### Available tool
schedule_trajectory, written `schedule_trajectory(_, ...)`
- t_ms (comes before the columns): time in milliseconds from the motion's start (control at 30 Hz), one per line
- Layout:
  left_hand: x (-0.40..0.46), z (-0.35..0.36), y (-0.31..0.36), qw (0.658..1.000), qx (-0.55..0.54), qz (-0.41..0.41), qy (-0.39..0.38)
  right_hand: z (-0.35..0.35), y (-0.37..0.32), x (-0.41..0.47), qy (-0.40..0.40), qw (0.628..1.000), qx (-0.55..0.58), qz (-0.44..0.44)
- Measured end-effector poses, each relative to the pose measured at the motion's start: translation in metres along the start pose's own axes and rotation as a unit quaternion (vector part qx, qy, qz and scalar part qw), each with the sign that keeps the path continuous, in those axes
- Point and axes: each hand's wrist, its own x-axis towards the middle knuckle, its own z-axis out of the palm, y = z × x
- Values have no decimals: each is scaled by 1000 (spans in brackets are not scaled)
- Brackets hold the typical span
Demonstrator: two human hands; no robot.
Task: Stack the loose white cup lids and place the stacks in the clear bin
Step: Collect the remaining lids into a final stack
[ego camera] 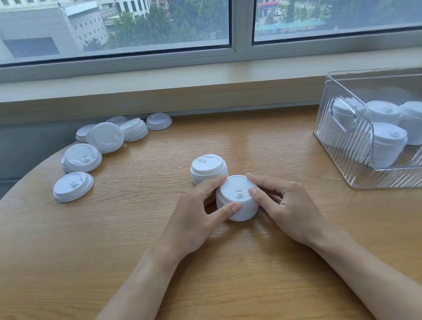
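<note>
Fingers and thumbs of the left hand [197,213] and right hand [285,204] curl round a short stack [237,201] of white lids standing on the table [244,286], pinching it from both sides. A second stack [208,169] stands just behind, touching the left fingertips. The clear bin [387,167], at the table's right edge, holds four taller stacks. Loose lids [99,150] lie along the far left rim. Bare wood lies between the hands and the bin.
</note>
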Motion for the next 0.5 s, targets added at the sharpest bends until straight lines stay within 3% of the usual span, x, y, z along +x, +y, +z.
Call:
schedule_trajectory(300, -4, 2, 3, 1000, -14, -2, 21, 0, -3, -3, 1, 1000, -10, 2)
schedule_trajectory(400, -3, -1, 1, 990, -69, -31, 115, 1, -3, -2, 3, 1000, -21, 2)
schedule_trajectory(500, 7, -7, -5, 977, -8, -39, 208, 0, -2, -3, -13, 1000, -24, 11)
